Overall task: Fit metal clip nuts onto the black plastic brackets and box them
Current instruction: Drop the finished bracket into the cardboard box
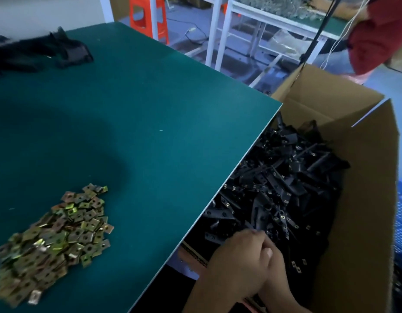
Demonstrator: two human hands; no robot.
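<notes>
Both hands over box, near its table-side corner, pressed together; left hand in front, right hand behind. Fingers curled inward; what they hold hidden, can't tell. Box right of table edge, heaped with brackets, many showing clips. Loose clips on table, well left of box; unfitted brackets far left of box, blurred. Likely boxing step: release low onto heap, not from height, so clips stay seated; check clip fully home before letting go; keep clear of box wall
</notes>
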